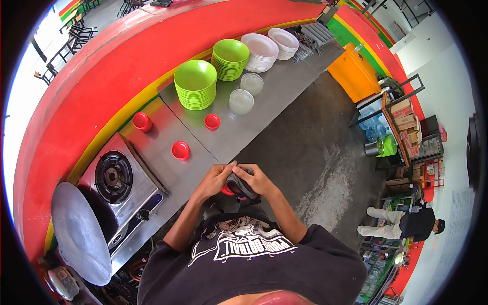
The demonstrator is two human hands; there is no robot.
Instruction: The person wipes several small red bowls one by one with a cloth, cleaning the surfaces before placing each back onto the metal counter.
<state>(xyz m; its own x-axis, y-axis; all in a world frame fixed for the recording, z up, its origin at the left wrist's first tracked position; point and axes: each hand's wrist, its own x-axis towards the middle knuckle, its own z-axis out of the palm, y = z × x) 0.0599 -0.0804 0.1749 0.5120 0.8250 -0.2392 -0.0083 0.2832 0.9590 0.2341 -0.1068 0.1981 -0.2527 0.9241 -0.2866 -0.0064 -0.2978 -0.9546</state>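
Observation:
In front of my body, just off the counter's front edge, both hands meet around a dark grey cloth [243, 185]. My left hand [217, 179] is closed, with a small red bowl [227, 190] showing under it, mostly covered by fingers and cloth. Fingers of my right hand [258, 180] are wrapped on the cloth, thumb towards the left hand. Closest on the steel counter [223, 134] are a red bowl [180, 150], another red bowl [212, 122] and a stack of red bowls [143, 122].
Stacked green bowls [195, 84], white plates [260, 51] and clear tubs [241, 101] stand along the counter. At left are a gas stove [114, 178] and a large metal wok [81, 234]. A person [414, 223] stands far right, near shelves.

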